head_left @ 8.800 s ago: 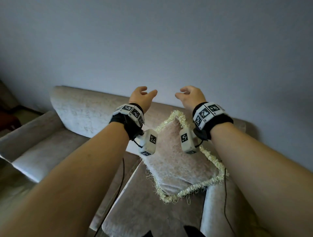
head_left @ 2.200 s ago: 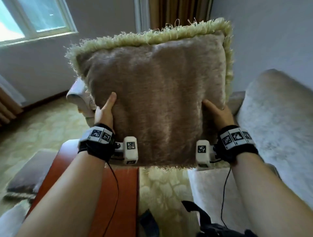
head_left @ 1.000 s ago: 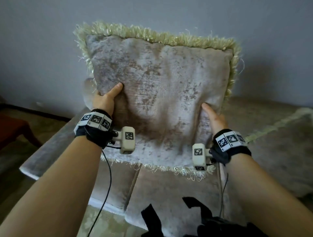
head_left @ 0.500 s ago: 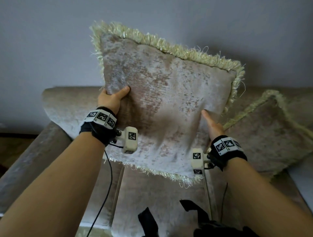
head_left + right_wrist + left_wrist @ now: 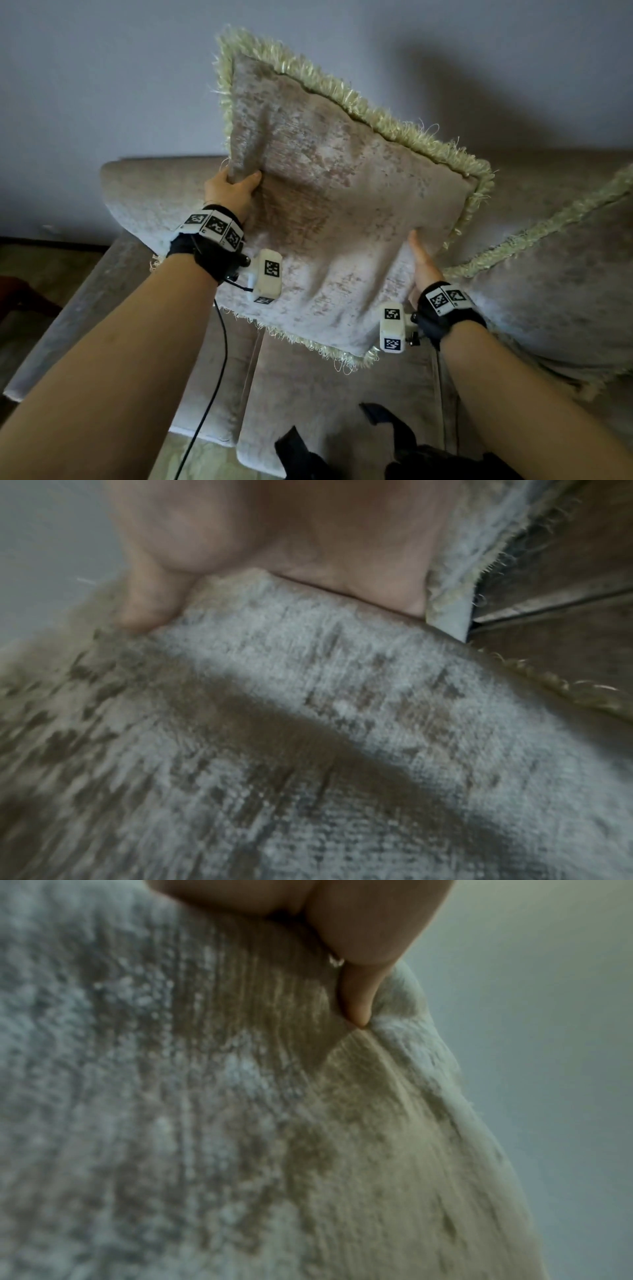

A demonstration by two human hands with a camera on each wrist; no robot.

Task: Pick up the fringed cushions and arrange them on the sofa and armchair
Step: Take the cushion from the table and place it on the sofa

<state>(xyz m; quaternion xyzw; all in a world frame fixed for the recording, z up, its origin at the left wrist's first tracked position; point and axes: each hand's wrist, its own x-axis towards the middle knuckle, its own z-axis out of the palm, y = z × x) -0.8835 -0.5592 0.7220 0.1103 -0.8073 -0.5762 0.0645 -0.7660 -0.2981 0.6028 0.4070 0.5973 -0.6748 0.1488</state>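
Observation:
A beige velvet cushion point(image 5: 335, 205) with a pale green fringe hangs tilted in the air above the sofa point(image 5: 157, 192), one corner pointing up. My left hand point(image 5: 233, 192) grips its left edge, thumb on the front. My right hand point(image 5: 423, 263) holds the lower right edge, thumb on the front and fingers hidden behind. A second fringed cushion point(image 5: 548, 291) leans on the sofa back at the right. In the left wrist view my thumb point(image 5: 356, 999) digs into the cushion fabric point(image 5: 205, 1123). In the right wrist view my palm point(image 5: 308, 547) presses the cushion point(image 5: 342, 737).
The sofa's left armrest point(image 5: 68, 308) runs down to the lower left, with seat cushions point(image 5: 325, 394) below the held cushion. A plain grey wall point(image 5: 102, 68) stands behind. Black straps point(image 5: 394, 445) hang at the bottom, and floor point(image 5: 30, 260) shows at the far left.
The cushion has tilted further clockwise and moved closer to the sofa back. My left hand has shifted its hold up the left edge. The view has moved slightly left.

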